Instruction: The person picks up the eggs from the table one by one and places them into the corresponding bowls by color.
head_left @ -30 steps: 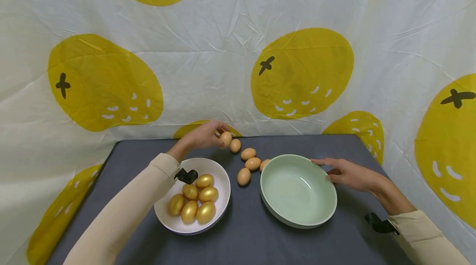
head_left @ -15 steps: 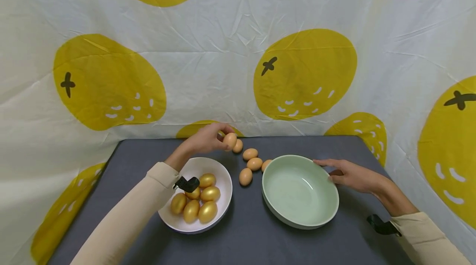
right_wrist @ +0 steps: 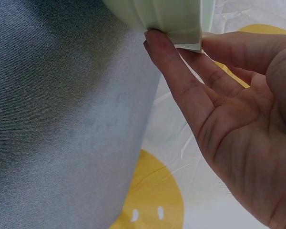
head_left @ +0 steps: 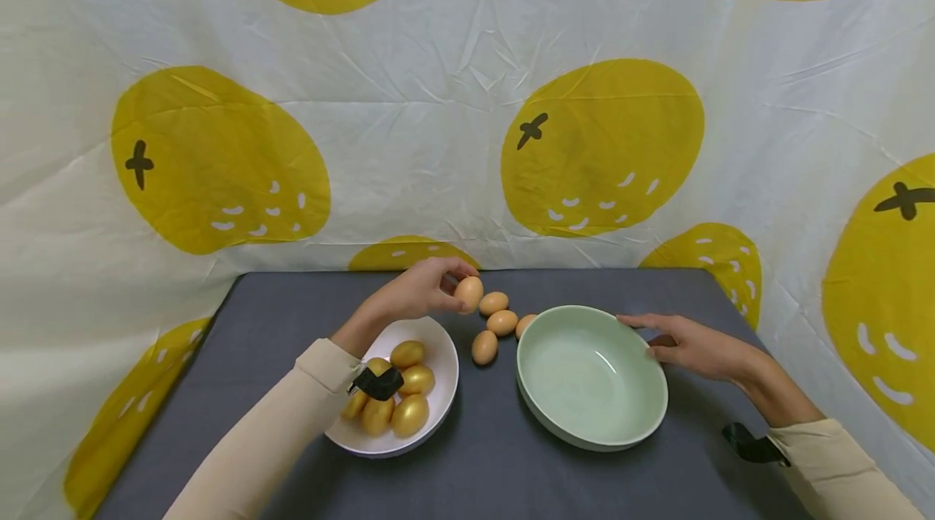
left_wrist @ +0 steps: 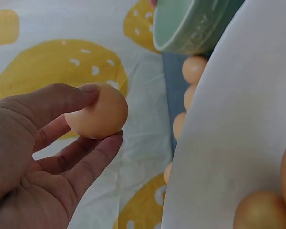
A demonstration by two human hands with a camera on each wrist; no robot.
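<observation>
Fingers: left hand [head_left: 418,290] pinching an egg [head_left: 471,294]; right hand [head_left: 697,346] spread, touching green bowl [head_left: 588,378]; its lettering [left_wrist: 199,31] only shows on left-wrist cam

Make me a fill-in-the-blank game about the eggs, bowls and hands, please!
1. The left hand pinches a brown egg between its fingers and ____.
2. The green bowl, touched by the right hand, stands to the ____ of the white bowl.
3. Eggs inside the white bowl are coloured ____.

Missing words: thumb; right; gold.
</observation>
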